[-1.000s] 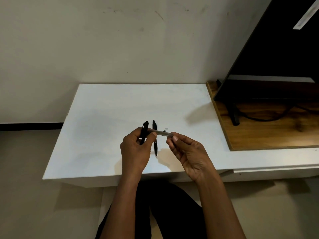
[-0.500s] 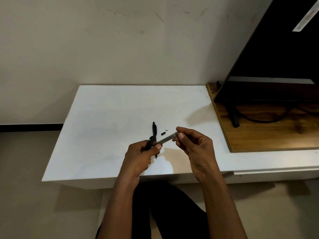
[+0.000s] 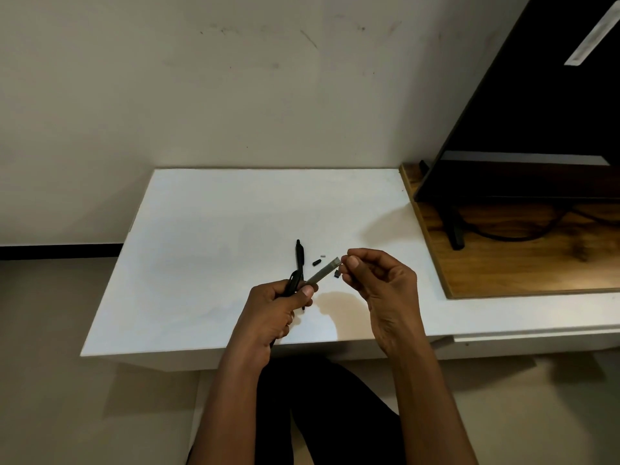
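Head view: left hand (image 3: pixel 275 307) grasps grey barrel (image 3: pixel 322 271) and black pen part (image 3: pixel 293 281) above the tabletop's (image 3: pixel 201 263) front edge. Right hand (image 3: pixel 379 283) pinches small black piece (image 3: pixel 337 272) beside the barrel's raised end. Lying mid-tabletop: black pen (image 3: pixel 298 255), black bit (image 3: pixel 316 262), white bit (image 3: pixel 323 255).

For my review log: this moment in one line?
left hand grips grey barrel, black clip part | right hand pinches small black piece by barrel end | black pen on table
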Demonstrator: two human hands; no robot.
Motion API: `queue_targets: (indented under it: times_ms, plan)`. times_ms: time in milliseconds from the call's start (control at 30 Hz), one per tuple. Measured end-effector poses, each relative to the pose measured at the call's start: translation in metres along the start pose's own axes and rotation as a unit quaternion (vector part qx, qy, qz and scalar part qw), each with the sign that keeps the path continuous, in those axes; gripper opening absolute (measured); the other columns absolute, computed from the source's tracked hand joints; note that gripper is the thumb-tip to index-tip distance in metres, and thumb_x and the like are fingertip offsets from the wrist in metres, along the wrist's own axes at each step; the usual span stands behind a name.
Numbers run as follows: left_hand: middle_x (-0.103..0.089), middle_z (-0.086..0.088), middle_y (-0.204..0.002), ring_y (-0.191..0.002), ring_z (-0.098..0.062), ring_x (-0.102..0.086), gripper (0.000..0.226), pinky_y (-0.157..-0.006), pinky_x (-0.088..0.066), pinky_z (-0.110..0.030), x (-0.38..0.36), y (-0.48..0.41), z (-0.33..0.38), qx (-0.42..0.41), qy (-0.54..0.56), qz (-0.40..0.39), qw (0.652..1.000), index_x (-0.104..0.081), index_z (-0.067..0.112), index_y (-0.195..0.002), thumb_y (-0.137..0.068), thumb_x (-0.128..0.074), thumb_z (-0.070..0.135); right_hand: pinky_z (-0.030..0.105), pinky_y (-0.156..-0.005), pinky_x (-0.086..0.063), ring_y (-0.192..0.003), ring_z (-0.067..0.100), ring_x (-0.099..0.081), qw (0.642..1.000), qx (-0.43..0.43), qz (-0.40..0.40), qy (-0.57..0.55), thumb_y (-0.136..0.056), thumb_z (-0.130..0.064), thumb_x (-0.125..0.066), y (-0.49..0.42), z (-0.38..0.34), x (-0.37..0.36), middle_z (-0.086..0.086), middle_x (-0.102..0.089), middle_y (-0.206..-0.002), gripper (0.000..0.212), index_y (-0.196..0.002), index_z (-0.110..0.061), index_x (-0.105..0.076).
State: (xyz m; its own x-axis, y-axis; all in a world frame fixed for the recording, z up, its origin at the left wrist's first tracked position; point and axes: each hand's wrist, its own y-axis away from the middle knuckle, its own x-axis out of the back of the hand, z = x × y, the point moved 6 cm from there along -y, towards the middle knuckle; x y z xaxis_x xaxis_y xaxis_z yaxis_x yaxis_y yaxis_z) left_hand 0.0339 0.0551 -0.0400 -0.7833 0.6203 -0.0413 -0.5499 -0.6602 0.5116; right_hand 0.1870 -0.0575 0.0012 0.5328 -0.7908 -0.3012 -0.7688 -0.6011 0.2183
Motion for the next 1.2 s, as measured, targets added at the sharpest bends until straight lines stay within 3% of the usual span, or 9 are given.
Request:
queue_targets:
  times_ms: [233, 367, 500, 567, 667, 867, 1067, 1200]
  plan:
    - [-0.073, 0.001, -0.075, -0.049, -0.01, -0.034, 0.01, -0.04, -0.027, -0.02, 0.0, -0.001, -0.001, 0.008, 0.017, -0.004, 1.0, -0.083, 0.018, -0.091, -0.087, -0.075, 0.023, 0.032, -0.077, -0.063, -0.085, 0.027, -0.073, 1.0, -0.021, 0.013, -0.01, -0.087, -0.005, -0.072, -0.001, 0.0, 0.0, 0.012, -0.076, -0.087, 0.008, -0.094, -0.007, -0.076]
    - [-0.074, -0.001, -0.078, -0.048, -0.009, -0.033, 0.009, -0.039, -0.025, -0.019, 0.001, -0.002, -0.002, 0.014, 0.034, -0.007, 0.999, -0.083, 0.019, -0.089, -0.087, -0.075, 0.021, 0.034, -0.083, -0.06, -0.102, 0.024, -0.074, 0.994, -0.043, 0.026, -0.1, -0.091, -0.009, -0.068, -0.002, -0.001, 0.006, 0.013, -0.077, -0.107, 0.013, -0.103, -0.006, -0.069]
    - [-0.074, -0.001, -0.079, -0.047, -0.008, -0.033, 0.009, -0.04, -0.024, -0.019, 0.001, -0.002, -0.003, 0.016, 0.041, -0.007, 0.999, -0.084, 0.02, -0.086, -0.087, -0.074, 0.021, 0.034, -0.08, -0.061, -0.095, 0.027, -0.076, 0.978, -0.07, 0.085, -0.177, -0.091, -0.004, -0.068, -0.005, 0.0, 0.021, 0.013, -0.079, -0.098, 0.014, -0.104, -0.007, -0.069]
    - [-0.073, 0.0, -0.078, -0.049, -0.008, -0.033, 0.01, -0.04, -0.024, -0.019, 0.001, -0.001, -0.002, 0.018, 0.04, -0.005, 0.999, -0.084, 0.022, -0.084, -0.087, -0.075, 0.021, 0.032, -0.074, -0.062, -0.087, 0.025, -0.076, 0.983, -0.083, 0.098, -0.129, -0.091, -0.004, -0.068, -0.004, 0.002, 0.026, 0.012, -0.079, -0.093, 0.016, -0.107, -0.007, -0.071]
    - [-0.072, 0.001, -0.075, -0.05, -0.009, -0.033, 0.009, -0.039, -0.025, -0.019, -0.002, -0.002, -0.003, 0.021, 0.041, -0.005, 0.999, -0.084, 0.022, -0.085, -0.086, -0.075, 0.022, 0.028, -0.069, -0.062, -0.078, 0.024, -0.077, 0.993, -0.104, 0.056, -0.024, -0.088, -0.007, -0.073, -0.002, 0.007, 0.017, 0.015, -0.079, -0.091, 0.02, -0.108, -0.005, -0.074]
    - [-0.073, -0.002, -0.072, -0.05, -0.011, -0.037, 0.009, -0.039, -0.029, -0.021, -0.005, -0.004, -0.004, 0.022, 0.027, 0.018, 0.999, -0.082, 0.016, -0.086, -0.084, -0.078, 0.024, 0.025, -0.065, -0.061, -0.073, 0.025, -0.076, 0.992, -0.124, -0.015, 0.019, -0.082, -0.007, -0.077, 0.001, 0.013, -0.004, 0.021, -0.078, -0.086, 0.017, -0.098, -0.004, -0.079]
    - [-0.075, -0.003, -0.073, -0.048, -0.01, -0.039, 0.007, -0.04, -0.031, -0.02, -0.009, -0.005, -0.006, 0.019, 0.022, 0.005, 1.0, -0.081, 0.018, -0.089, -0.084, -0.078, 0.022, 0.024, -0.064, -0.06, -0.069, 0.02, -0.074, 0.99, -0.141, -0.009, 0.03, -0.083, -0.008, -0.077, -0.001, 0.014, 0.0, 0.016, -0.076, -0.079, 0.011, -0.092, -0.001, -0.079]
    - [-0.072, -0.011, -0.075, -0.051, -0.014, -0.04, 0.016, -0.049, -0.033, -0.025, -0.002, -0.007, -0.007, 0.001, 0.007, 0.041, 0.999, -0.081, 0.016, -0.083, -0.084, -0.077, 0.031, 0.024, -0.061, -0.061, -0.062, 0.018, -0.072, 0.983, -0.167, 0.053, 0.059, -0.083, -0.006, -0.077, -0.01, 0.016, 0.03, 0.016, -0.076, -0.073, 0.009, -0.088, 0.002, -0.078]
